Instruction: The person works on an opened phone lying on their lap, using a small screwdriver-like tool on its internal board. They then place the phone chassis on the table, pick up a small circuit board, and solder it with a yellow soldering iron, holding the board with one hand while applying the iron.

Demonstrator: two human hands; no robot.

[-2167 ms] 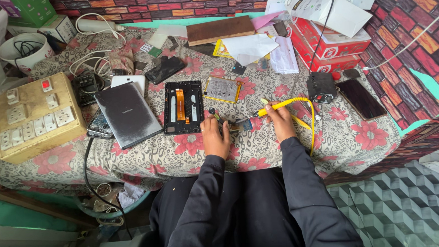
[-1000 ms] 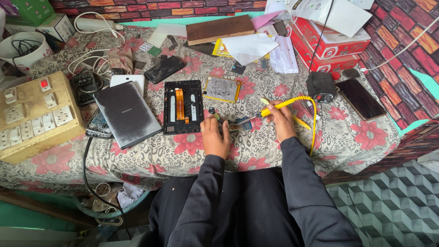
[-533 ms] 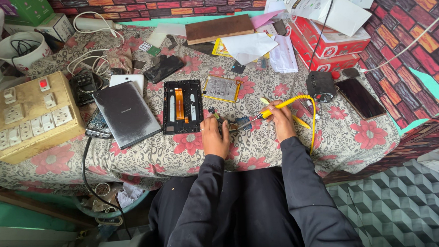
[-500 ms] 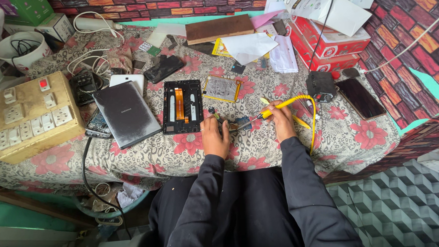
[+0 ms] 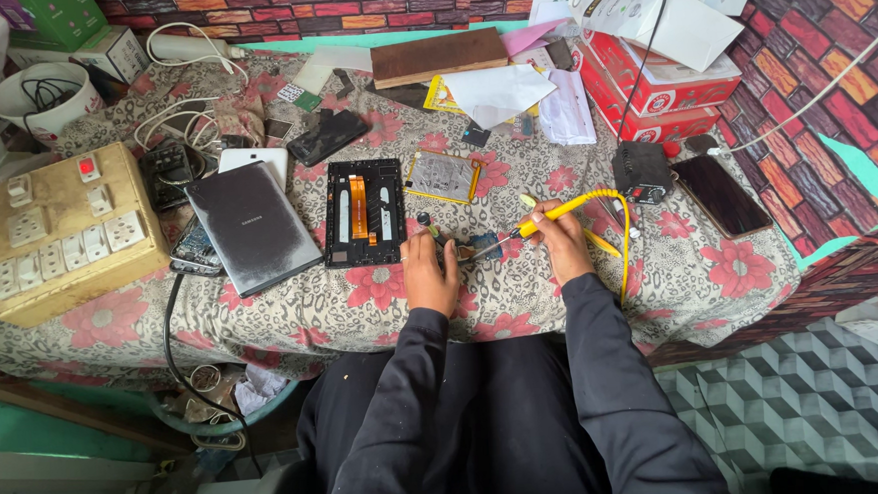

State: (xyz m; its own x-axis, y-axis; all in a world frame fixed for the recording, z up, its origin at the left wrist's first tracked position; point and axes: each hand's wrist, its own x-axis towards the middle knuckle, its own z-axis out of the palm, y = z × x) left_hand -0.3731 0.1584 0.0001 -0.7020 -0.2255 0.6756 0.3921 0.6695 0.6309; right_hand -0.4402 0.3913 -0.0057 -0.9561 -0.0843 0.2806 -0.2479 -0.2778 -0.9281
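My right hand (image 5: 562, 243) grips a yellow-handled soldering iron (image 5: 547, 214) with a coiled yellow cord, its tip pointing left onto a small circuit board (image 5: 471, 249) on the flowered cloth. My left hand (image 5: 429, 271) rests beside that board, fingers pinching something small and thin against it; what it is I cannot make out. Just left of my left hand lies an opened tablet frame (image 5: 363, 211) with an orange flex cable. Both sleeves are black.
A grey tablet back cover (image 5: 252, 225) and a yellowed switch-and-socket box (image 5: 66, 229) lie at left. A dark phone (image 5: 722, 193), a black adapter (image 5: 640, 169) and red boxes (image 5: 663, 80) sit at right. Cables, papers and a wooden board crowd the far edge.
Hardly anything has moved. The soldering iron tip stays on the small board and my left hand holds its place beside it.
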